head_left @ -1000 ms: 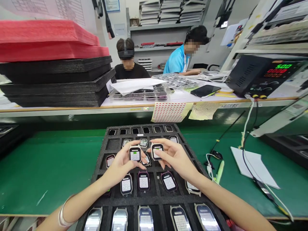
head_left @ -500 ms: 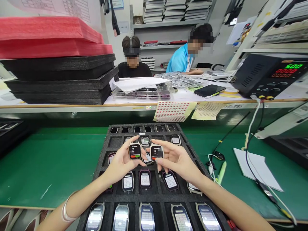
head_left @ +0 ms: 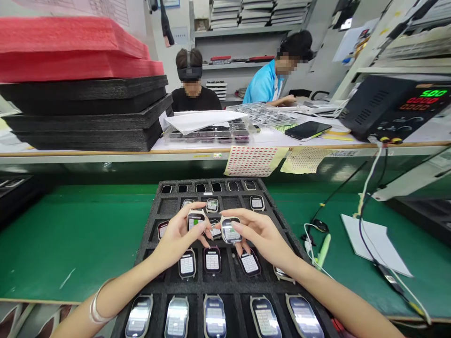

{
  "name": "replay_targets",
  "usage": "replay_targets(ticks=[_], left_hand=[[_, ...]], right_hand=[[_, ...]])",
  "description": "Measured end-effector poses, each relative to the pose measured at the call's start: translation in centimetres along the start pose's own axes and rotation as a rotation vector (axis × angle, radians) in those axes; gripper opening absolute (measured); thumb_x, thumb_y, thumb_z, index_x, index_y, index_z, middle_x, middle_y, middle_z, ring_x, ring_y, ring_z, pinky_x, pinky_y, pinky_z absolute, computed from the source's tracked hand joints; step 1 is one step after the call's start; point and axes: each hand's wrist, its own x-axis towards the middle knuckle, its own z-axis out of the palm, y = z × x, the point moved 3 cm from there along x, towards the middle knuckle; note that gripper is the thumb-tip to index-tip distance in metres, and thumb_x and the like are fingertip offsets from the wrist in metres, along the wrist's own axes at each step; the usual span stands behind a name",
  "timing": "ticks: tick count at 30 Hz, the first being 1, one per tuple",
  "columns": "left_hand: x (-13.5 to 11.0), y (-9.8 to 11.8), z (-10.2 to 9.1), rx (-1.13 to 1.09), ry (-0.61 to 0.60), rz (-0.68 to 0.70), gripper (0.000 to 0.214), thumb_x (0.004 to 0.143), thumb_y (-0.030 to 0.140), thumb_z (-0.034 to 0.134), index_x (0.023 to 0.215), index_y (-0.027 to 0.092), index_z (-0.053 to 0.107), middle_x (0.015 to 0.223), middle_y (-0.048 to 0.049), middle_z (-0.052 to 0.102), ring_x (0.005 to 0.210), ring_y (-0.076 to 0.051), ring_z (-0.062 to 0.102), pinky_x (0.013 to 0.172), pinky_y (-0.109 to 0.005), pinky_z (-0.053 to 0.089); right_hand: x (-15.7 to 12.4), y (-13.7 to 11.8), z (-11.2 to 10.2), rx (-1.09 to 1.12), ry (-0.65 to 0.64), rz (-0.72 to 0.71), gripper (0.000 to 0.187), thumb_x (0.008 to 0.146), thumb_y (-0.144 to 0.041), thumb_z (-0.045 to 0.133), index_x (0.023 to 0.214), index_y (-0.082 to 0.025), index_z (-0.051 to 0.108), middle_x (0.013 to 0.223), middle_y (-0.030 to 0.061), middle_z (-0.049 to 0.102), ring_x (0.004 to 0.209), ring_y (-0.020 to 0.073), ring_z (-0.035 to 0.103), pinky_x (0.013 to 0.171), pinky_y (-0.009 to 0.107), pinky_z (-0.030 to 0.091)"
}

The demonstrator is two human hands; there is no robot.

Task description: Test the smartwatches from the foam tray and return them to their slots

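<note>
My left hand (head_left: 178, 239) pinches a small smartwatch body (head_left: 196, 219) with a lit screen, thumb and fingers round its edges. My right hand (head_left: 262, 237) grips a second watch body (head_left: 229, 230), tilted down toward the tray. Both hands hover over the middle rows of a black foam tray (head_left: 150, 234). Its pockets hold several more watch bodies, such as the purple-rimmed one (head_left: 212, 259) just below my hands. A silver bangle (head_left: 94, 307) sits on my left wrist.
The tray lies on a green bench mat (head_left: 77, 234). Cables, a green pen (head_left: 322, 250) and white paper (head_left: 373, 244) lie to the right. On the raised shelf behind: stacked black and red foam sheets (head_left: 84, 84), sticker sheets (head_left: 252, 161), a phone (head_left: 307, 130), a power supply (head_left: 391, 110). Two people sit beyond.
Both hands have lowered the two watch bodies toward the tray and tipped them forward. Their screens showed dark red-and-green pages half a second ago and are now angled away.
</note>
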Motion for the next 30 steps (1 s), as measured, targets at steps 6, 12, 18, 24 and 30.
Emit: replay_targets(ticks=[6, 12, 18, 24, 30], left_hand=[[0.2, 0.0, -0.3, -0.002, 0.044, -0.019, 0.041, 0.087, 0.022, 0.057, 0.126, 0.015, 0.044, 0.082, -0.0037, 0.06, 0.072, -0.015, 0.059, 0.056, -0.025, 0.056], [-0.1, -0.2, -0.2, -0.078, 0.002, 0.001, 0.072, 0.079, 0.015, 0.067, 0.141, 0.022, 0.03, 0.091, -0.004, 0.061, 0.082, -0.016, 0.061, 0.07, -0.029, 0.057], [-0.3, -0.1, -0.2, -0.075, 0.025, -0.024, 0.078, 0.08, 0.018, 0.067, 0.145, 0.023, 0.023, 0.092, -0.005, 0.062, 0.08, -0.017, 0.062, 0.065, -0.029, 0.057], [-0.6, -0.4, -1.8, -0.087, 0.017, -0.057, 0.09, 0.075, 0.013, 0.071, 0.145, 0.028, 0.017, 0.103, -0.005, 0.057, 0.09, -0.017, 0.063, 0.076, -0.032, 0.056], [0.4, -1.0, -4.9, 0.028, 0.087, -0.066, 0.084, 0.077, 0.021, 0.07, 0.141, 0.026, 0.016, 0.101, -0.0039, 0.057, 0.088, -0.017, 0.065, 0.075, -0.032, 0.056]], right_hand=[[-0.2, 0.1, 0.3, 0.159, -0.126, 0.01, 0.051, 0.083, -0.017, 0.063, 0.131, -0.023, 0.05, 0.1, 0.0067, 0.065, 0.068, 0.0152, 0.067, 0.05, 0.019, 0.051], [-0.1, 0.6, 0.2, 0.073, -0.098, -0.006, 0.051, 0.084, -0.014, 0.065, 0.132, -0.022, 0.049, 0.107, 0.0081, 0.066, 0.067, 0.0122, 0.067, 0.051, 0.017, 0.051], [0.0, 0.2, 0.4, 0.011, -0.121, -0.012, 0.06, 0.08, -0.011, 0.067, 0.134, -0.023, 0.046, 0.116, 0.0086, 0.063, 0.072, 0.0125, 0.067, 0.055, 0.019, 0.054], [2.7, 1.1, -2.0, -0.171, -0.118, 0.054, 0.065, 0.077, -0.019, 0.071, 0.136, -0.018, 0.043, 0.098, 0.0063, 0.067, 0.08, 0.0183, 0.066, 0.055, 0.023, 0.055], [6.7, 3.1, -6.1, -0.25, -0.077, 0.054, 0.054, 0.069, -0.023, 0.076, 0.117, -0.012, 0.054, 0.089, 0.0057, 0.064, 0.066, 0.0162, 0.064, 0.05, 0.024, 0.053]])
